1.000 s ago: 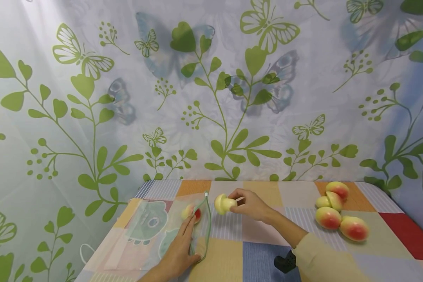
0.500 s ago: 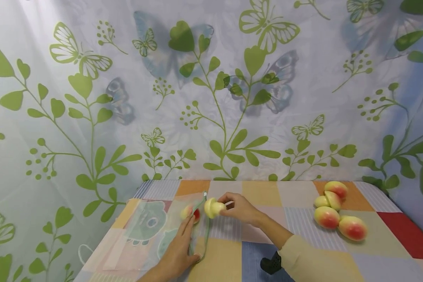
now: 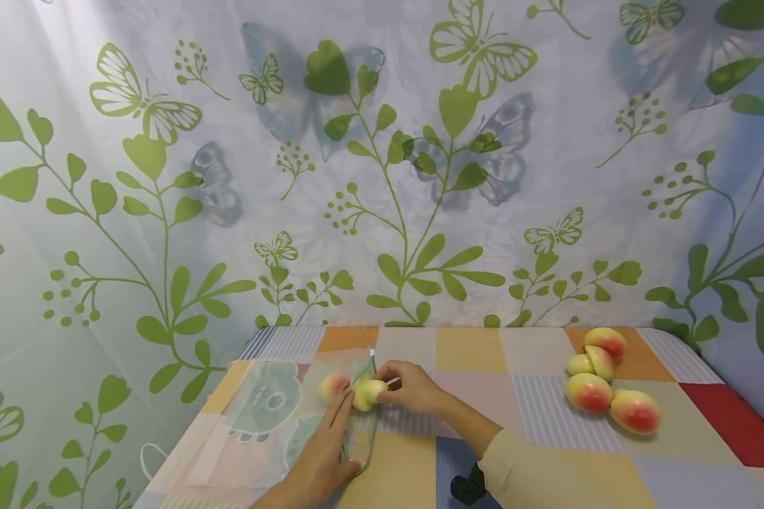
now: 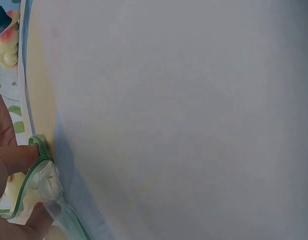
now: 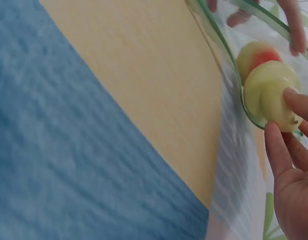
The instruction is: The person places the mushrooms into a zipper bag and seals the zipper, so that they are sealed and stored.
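The right sleeve (image 3: 547, 470) is cream, with a black piece (image 3: 467, 488) beside it.

On the left of the table (image 3: 471, 351), my left hand (image 3: 321, 450) lies on the bag (image 3: 264, 406). At its mouth, right of the peach (image 3: 331, 387) inside, my right hand (image 3: 412, 387) holds a mushroom (image 3: 367, 394). Right, another mushroom (image 3: 600, 362) lies between one far peach (image 3: 606, 342) and two nearer peaches (image 3: 588, 393).

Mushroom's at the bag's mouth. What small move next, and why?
Probably ease the mushroom slightly deeper into the bag before letting go: its stem, pinched by the right hand, seems to jut out, while the left hand holds the bag open.
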A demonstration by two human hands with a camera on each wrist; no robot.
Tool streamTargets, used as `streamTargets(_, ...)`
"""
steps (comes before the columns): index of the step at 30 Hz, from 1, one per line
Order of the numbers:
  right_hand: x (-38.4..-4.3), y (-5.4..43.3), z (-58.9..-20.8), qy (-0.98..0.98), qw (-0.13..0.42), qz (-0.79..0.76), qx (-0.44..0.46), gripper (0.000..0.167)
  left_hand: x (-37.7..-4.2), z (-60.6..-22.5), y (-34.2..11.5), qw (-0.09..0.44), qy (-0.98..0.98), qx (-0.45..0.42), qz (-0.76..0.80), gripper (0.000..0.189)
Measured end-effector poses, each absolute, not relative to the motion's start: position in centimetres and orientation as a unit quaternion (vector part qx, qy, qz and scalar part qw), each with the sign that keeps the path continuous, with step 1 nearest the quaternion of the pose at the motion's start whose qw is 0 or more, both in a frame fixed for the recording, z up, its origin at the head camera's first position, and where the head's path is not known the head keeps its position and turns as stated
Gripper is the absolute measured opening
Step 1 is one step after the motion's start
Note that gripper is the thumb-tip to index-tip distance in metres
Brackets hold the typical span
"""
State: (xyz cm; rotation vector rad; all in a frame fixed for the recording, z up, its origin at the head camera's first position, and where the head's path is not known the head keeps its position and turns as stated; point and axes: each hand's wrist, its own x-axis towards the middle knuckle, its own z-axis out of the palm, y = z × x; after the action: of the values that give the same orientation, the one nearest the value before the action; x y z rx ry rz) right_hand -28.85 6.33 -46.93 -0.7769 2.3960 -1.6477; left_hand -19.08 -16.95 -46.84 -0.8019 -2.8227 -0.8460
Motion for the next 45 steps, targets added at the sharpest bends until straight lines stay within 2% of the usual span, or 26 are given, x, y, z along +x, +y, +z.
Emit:
streamTargets(18,-29.2,4.5,-48.0,0.81,0.011,-0.549,-0.208,0.026,-18.8,-46.8,-17.1,0.032,-0.921,-0.271,-0.28,0.112)
streamTargets(25,-29.3,4.0,-48.4,0.815,0.0,-0.546,-0.194,0.032,-18.8,-46.8,-17.1,0.029,-0.919,-0.271,-0.284,0.111)
streamTargets(37,-29.4,3.0,-48.4,0.82,-0.049,-0.545,-0.165,0.025,-19.0,-46.8,-17.0,0.055,-0.917,-0.292,-0.266,0.11)
streamTargets(45,-29.4,2.4,-48.5,0.828,-0.081,-0.531,-0.161,0.022,-19.0,-46.8,-17.1,0.045,-0.92,-0.287,-0.263,0.11)
